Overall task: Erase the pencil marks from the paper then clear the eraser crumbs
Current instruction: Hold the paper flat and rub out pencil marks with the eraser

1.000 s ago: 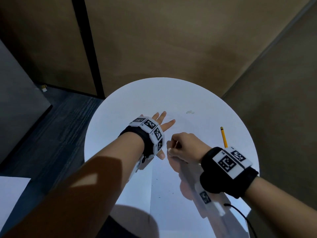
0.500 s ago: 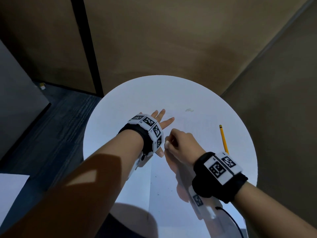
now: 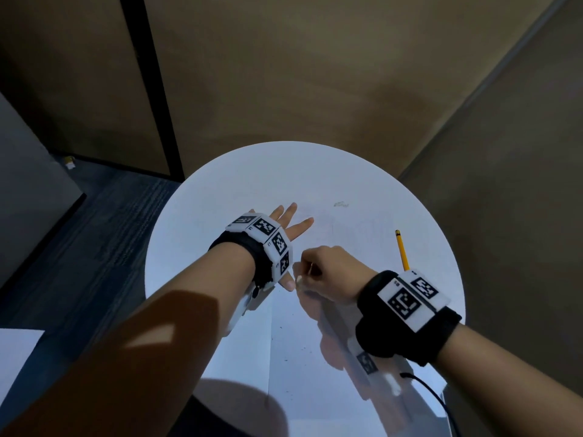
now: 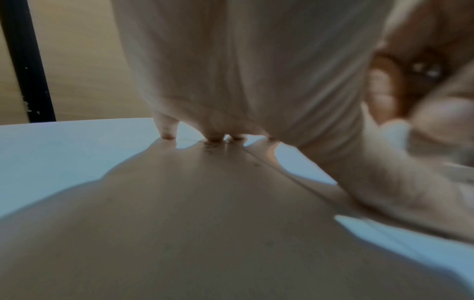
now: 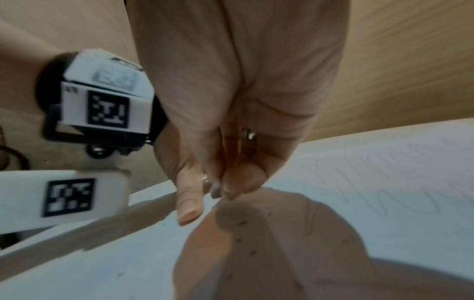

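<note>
The round white bench (image 3: pixel 220 184) stands in a corner of brown panel walls, and the paper (image 3: pixel 303 348) lies on it with its long axis running from your body toward the far rim. Your left hand (image 3: pixel 288 227) presses flat on the paper's left edge, fingers straight and spread. Your right hand (image 3: pixel 328 269) is curled tight just beside the left thumb; over the last second it has slid left across the sheet toward that thumb, which reads as an erasing stroke under way. A small white piece at its fingertips is probably the eraser (image 3: pixel 299 279), though I cannot tell for sure. The right wrist view shows faint pencil marks (image 5: pixel 384 182) remaining to the right of your fist, so erasing looks unfinished. Dark eraser crumbs (image 3: pixel 291 354) dot the paper nearer you. A yellow pencil (image 3: pixel 402 250) lies right of the paper, pointing roughly away from you.
</note>
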`<action>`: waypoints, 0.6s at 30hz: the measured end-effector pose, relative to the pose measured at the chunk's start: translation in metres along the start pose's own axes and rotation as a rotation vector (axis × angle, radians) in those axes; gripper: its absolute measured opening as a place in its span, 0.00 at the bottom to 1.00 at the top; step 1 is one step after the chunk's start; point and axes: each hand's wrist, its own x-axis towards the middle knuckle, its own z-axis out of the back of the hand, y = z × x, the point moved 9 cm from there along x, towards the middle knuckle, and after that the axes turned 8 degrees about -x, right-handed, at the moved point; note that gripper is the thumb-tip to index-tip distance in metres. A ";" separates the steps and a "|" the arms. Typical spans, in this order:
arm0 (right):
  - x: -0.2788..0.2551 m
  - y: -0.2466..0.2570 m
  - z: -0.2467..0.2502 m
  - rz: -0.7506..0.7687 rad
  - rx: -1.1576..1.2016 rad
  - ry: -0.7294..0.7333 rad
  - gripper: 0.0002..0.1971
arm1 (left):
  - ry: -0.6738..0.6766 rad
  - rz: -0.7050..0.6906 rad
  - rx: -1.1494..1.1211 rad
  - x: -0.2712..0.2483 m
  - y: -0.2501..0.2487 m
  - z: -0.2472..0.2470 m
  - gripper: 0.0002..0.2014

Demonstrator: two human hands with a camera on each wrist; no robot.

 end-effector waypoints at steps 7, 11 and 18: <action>0.002 -0.010 0.003 -0.063 0.088 -0.147 0.04 | 0.005 -0.015 -0.026 0.005 0.005 -0.003 0.60; 0.004 -0.012 0.004 -0.075 0.097 -0.120 0.02 | -0.012 -0.006 -0.037 0.008 0.009 0.014 0.42; 0.012 -0.013 0.007 -0.064 0.095 -0.072 0.04 | -0.003 0.052 0.036 0.011 0.009 0.015 0.38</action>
